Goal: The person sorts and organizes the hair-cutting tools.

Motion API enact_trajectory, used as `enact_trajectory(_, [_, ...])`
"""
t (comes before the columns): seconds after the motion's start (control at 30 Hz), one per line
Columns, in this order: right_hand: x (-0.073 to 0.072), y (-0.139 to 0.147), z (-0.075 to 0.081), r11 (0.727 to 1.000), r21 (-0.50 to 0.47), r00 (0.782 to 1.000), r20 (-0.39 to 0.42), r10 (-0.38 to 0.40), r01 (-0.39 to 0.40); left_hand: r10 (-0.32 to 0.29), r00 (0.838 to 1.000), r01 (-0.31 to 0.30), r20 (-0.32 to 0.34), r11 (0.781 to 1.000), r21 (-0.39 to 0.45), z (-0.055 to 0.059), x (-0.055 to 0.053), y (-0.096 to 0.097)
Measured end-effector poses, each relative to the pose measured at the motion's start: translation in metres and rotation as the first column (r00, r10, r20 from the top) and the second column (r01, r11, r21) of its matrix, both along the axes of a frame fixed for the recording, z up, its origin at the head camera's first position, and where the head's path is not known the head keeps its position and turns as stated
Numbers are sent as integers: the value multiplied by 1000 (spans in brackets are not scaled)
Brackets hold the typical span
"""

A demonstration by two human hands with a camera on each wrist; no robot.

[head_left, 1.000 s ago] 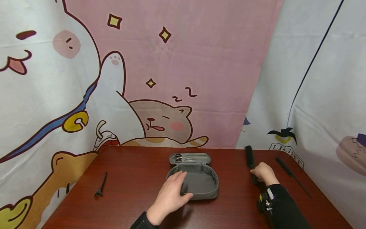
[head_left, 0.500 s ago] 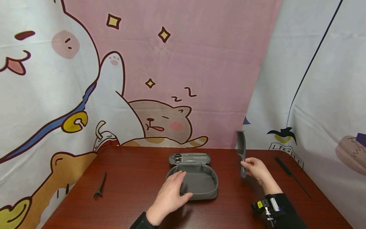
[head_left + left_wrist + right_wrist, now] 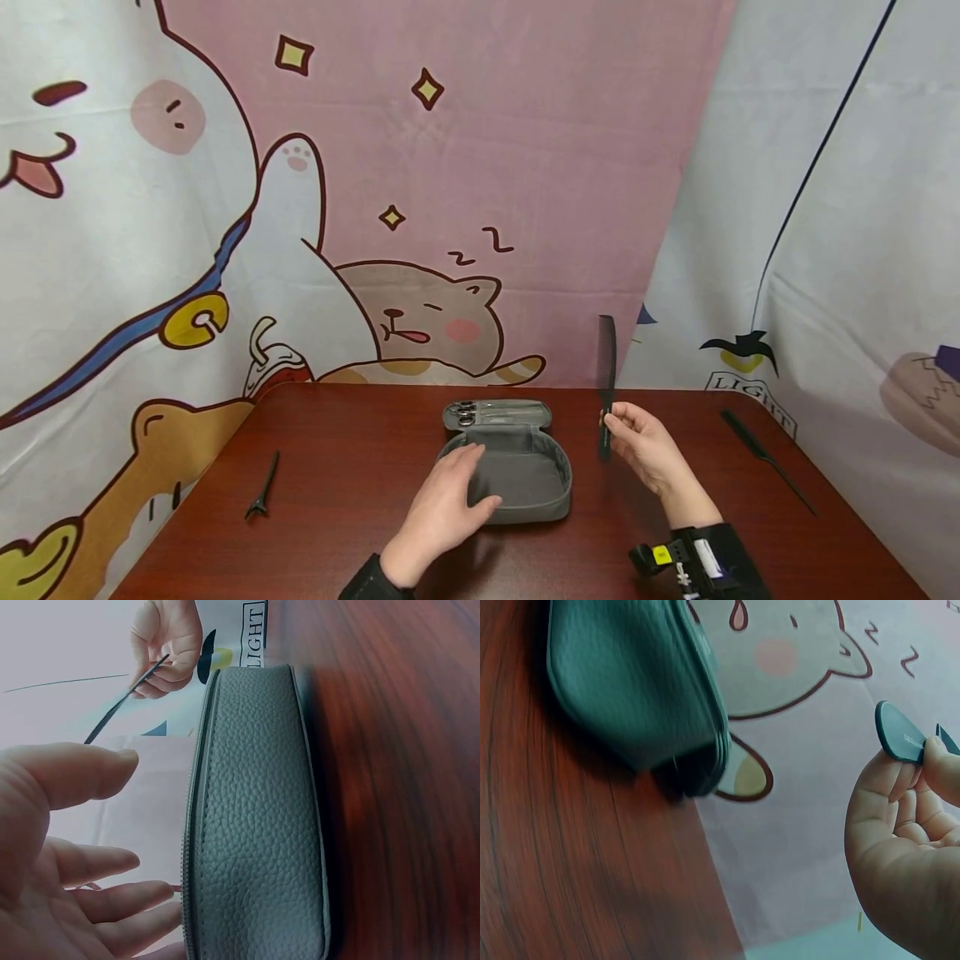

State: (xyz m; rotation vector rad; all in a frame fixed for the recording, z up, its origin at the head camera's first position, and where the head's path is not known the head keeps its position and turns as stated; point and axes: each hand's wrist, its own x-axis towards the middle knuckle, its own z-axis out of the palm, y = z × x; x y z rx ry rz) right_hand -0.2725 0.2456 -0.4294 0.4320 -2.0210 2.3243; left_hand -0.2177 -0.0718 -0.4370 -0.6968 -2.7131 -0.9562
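My right hand [image 3: 648,446] pinches a dark comb [image 3: 608,358] by its handle between thumb and fingers, the toothed end pointing up above the table. In the right wrist view the comb's rounded handle end [image 3: 900,733] sticks out past the thumb. A grey zippered case [image 3: 525,510] lies unzipped at the table's middle, its lid folded back. My left hand [image 3: 442,508] is at the case's left side with fingers extended and thumb apart. The left wrist view shows these fingers [image 3: 120,900] beside the zipper edge of the case's pebbled wall [image 3: 255,810].
A second comb with a thin tail [image 3: 757,446] lies at the table's right. On the left lies a small dark forked item [image 3: 260,500]. Small metal tools [image 3: 467,412] sit in the case's lid. A printed cloth [image 3: 525,167] hangs behind the table [image 3: 337,467].
My right hand has lifted the comb off the table and carried it left toward the case, and the comb now stands upright. The left hand has hardly moved.
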Motion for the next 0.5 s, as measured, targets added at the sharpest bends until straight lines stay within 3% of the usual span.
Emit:
enact_trajectory(0.27, [3,-16,0,997,-43,998,-4,64,-64,-1,1000,2,-6,993,119,2,-7,-3])
enact_trajectory(0.5, [6,-31,-2,985,-83,988,-47,144,-148,-17,1000,12,13,946,323,6,-10,-5])
